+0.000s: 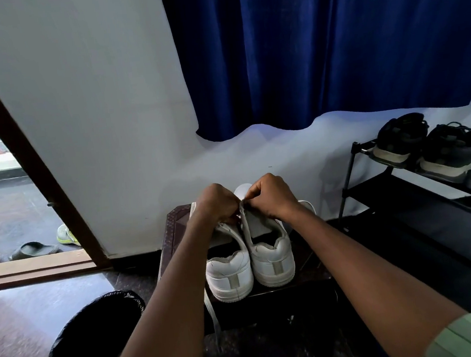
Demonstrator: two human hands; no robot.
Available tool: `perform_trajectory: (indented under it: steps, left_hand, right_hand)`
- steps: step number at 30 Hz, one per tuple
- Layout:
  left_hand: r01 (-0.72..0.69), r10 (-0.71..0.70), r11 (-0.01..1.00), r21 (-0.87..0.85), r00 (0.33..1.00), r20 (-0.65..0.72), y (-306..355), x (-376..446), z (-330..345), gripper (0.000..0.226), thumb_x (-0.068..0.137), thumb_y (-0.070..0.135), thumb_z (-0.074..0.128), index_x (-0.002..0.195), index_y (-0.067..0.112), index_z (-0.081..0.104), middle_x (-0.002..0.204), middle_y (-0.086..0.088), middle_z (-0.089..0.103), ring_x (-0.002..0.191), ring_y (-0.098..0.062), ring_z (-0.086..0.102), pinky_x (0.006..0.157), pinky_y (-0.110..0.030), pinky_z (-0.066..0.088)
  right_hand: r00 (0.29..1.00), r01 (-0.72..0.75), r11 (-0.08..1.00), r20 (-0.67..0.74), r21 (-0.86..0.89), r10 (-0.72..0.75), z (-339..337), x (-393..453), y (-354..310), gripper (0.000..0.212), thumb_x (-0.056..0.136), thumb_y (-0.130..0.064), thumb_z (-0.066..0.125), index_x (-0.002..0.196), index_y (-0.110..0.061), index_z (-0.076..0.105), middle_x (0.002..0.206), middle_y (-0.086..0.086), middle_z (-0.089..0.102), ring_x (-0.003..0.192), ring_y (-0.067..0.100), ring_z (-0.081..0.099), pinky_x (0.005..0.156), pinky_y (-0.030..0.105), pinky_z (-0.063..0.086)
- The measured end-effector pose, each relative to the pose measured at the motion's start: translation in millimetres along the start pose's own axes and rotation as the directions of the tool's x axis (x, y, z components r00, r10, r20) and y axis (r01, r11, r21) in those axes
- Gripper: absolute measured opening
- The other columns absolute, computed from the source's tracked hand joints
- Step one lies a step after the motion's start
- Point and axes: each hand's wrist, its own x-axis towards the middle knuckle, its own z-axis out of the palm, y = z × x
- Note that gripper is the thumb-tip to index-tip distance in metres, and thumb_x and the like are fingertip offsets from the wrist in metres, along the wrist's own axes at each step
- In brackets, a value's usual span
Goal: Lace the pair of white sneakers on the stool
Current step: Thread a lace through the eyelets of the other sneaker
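Hiding the right sneaker eyelets, both hands seemingly pinch lace.

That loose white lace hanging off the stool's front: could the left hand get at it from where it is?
Probably yes: the lace hangs uncovered beside the left forearm, but the left hand is busy pinching at the sneakers.

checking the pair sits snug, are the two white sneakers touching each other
Touching: the head view shows the left sneaker and right sneaker pressed side by side along their heels, no gap between.

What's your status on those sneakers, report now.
Both hands, left hand and right hand, pinching at right sneaker eyelets. Left sneaker beside it, lace dangling off stool. Nothing blocking.
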Motion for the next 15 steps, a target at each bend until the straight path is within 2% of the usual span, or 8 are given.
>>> perform_trajectory:
  steps: [4,7,8,9,10,12,14,15]
  left_hand:
    - [-0.074,0.103,0.983,0.169,0.980,-0.169,-1,-1,3,0.019,0.076,0.012,0.064,0.084,0.014,0.081,0.082,-0.008,0.076,0.079,-0.030,0.071,0.071,-0.034,0.060]
    - [0.024,-0.002,0.979,0.204,0.994,-0.107,0,2,-3,0.019,0.070,0.022,0.062,0.074,0.008,0.074,0.076,-0.008,0.073,0.079,-0.030,0.072,0.061,-0.030,0.057]
    - [0.058,-0.046,0.991,0.124,0.995,-0.091,-2,5,-7,0.018,0.072,0.022,0.063,0.075,0.008,0.073,0.077,-0.008,0.074,0.080,-0.028,0.074,0.059,-0.027,0.056]
    - [0.087,-0.092,0.994,-0.073,0.993,-0.068,-2,6,-11,0.016,0.080,0.018,0.064,0.084,0.005,0.074,0.083,-0.009,0.076,0.082,-0.026,0.076,0.061,-0.027,0.059]
    - [0.125,-0.138,0.935,-0.331,0.990,-0.017,-1,5,-17,0.016,0.090,0.012,0.061,0.095,0.001,0.071,0.092,-0.011,0.077,0.085,-0.025,0.077,0.062,-0.027,0.061]
    - [0.181,-0.131,0.586,-0.790,0.983,0.129,2,-1,-28,0.019,0.101,0.005,0.046,0.101,-0.002,0.064,0.095,-0.012,0.078,0.084,-0.020,0.077,0.059,-0.024,0.059]
    - [0.183,-0.090,0.204,-0.962,0.982,0.167,3,-2,-34,0.027,0.106,0.009,0.040,0.092,0.003,0.063,0.081,-0.009,0.076,0.077,-0.016,0.072,0.055,-0.018,0.052]
    - [0.169,-0.113,0.148,-0.974,0.982,0.153,3,-2,-35,0.029,0.106,0.010,0.041,0.086,0.007,0.061,0.072,-0.006,0.071,0.069,-0.014,0.067,0.051,-0.017,0.049]
  right_hand:
    - [0.998,-0.023,1.000,0.063,0.005,0.023,-4,3,3,0.004,0.076,-0.026,0.083,0.079,-0.025,0.084,0.083,-0.004,0.079,0.086,0.015,0.072,0.080,0.029,0.058]
    - [0.991,-0.066,0.990,0.124,0.122,0.051,-16,5,5,0.010,0.080,-0.030,0.086,0.082,-0.020,0.084,0.080,-0.005,0.079,0.083,0.009,0.072,0.078,0.027,0.058]
    - [0.988,-0.110,0.972,0.134,0.208,0.083,-21,5,5,0.013,0.082,-0.030,0.085,0.083,-0.017,0.084,0.076,-0.005,0.077,0.074,0.006,0.070,0.070,0.024,0.057]
    - [0.983,-0.158,0.944,0.139,0.291,0.122,-28,5,4,0.015,0.083,-0.028,0.084,0.084,-0.013,0.082,0.071,-0.005,0.075,0.064,0.004,0.066,0.059,0.020,0.052]
    - [0.978,-0.195,0.915,0.137,0.353,0.155,-34,5,3,0.014,0.085,-0.024,0.083,0.086,-0.011,0.082,0.066,-0.004,0.072,0.055,0.005,0.059,0.051,0.019,0.046]
    - [0.976,-0.219,0.880,0.112,0.421,0.189,-43,6,3,0.005,0.085,-0.012,0.078,0.087,-0.009,0.081,0.063,-0.004,0.068,0.048,0.005,0.050,0.043,0.018,0.039]
    - [0.977,-0.214,0.879,0.087,0.427,0.196,-46,5,5,0.011,0.083,-0.003,0.072,0.086,-0.009,0.081,0.064,-0.002,0.069,0.043,0.002,0.049,0.042,0.017,0.038]
    - [0.978,-0.209,0.892,0.076,0.401,0.195,-46,5,5,0.013,0.082,-0.003,0.071,0.085,-0.010,0.081,0.066,-0.001,0.070,0.045,0.002,0.051,0.043,0.018,0.041]
